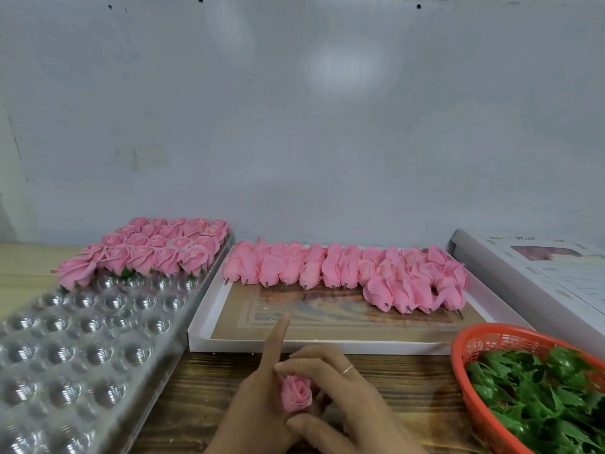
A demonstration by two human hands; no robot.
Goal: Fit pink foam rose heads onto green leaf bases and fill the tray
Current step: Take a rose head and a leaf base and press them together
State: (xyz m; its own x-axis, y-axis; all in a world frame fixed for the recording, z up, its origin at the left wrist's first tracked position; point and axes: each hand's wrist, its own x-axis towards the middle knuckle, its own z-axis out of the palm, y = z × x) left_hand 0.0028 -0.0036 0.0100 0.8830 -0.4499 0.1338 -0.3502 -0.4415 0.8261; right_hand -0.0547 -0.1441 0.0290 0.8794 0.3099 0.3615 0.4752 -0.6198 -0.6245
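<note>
A pale grey-blue wall [327,109], scuffed and marked with a few dark holes near the top, rises straight behind a wood-grain bench [209,398]. On the left of the bench lies a clear plastic tray [75,348] of round cups, its far rows filled with finished pink roses [154,250] sitting on green bases, the nearer cups bare. Beside it, in the middle, a shallow white box lid [209,309] holds rows of loose pink rose heads [347,270] lying on their sides with short pegs showing. At the right edge an orange mesh basket [468,348] is heaped with green leaf bases [537,388], and a white carton [537,270] lies behind it. Near the front, the left hand [258,404] and right hand [340,388] meet around one pink rose head [296,393]; both grips pinch it, the left index finger pointing up and away.
</note>
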